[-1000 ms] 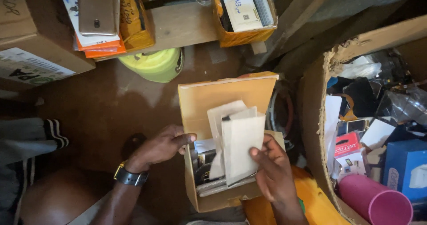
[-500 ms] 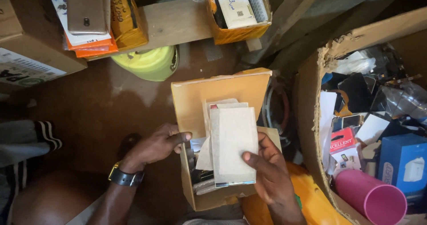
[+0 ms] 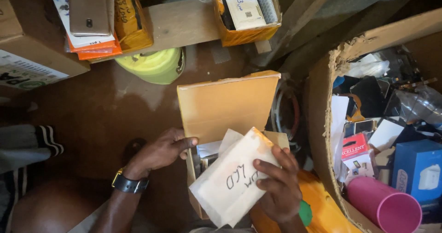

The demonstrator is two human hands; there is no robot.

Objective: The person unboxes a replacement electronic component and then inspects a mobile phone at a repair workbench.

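An open tan cardboard box (image 3: 221,108) sits in front of me with its lid flap standing up. My left hand (image 3: 161,151), with a dark watch on the wrist, grips the box's left edge, thumb over the rim. My right hand (image 3: 276,187) holds a white paper envelope (image 3: 232,182) with handwriting on it, tilted diagonally over the box's opening. More white papers (image 3: 212,149) stick up inside the box behind the envelope.
A large cardboard carton (image 3: 322,122) at right holds small boxes, a blue box and a pink cup (image 3: 382,205). A yellow-green container (image 3: 152,65) lies under a wooden shelf with orange boxes and a phone (image 3: 88,9). An orange bag (image 3: 322,210) lies under my right hand.
My right hand has lifted the white envelope out of the box and tilted it diagonally. The left hand stays on the box's left edge.
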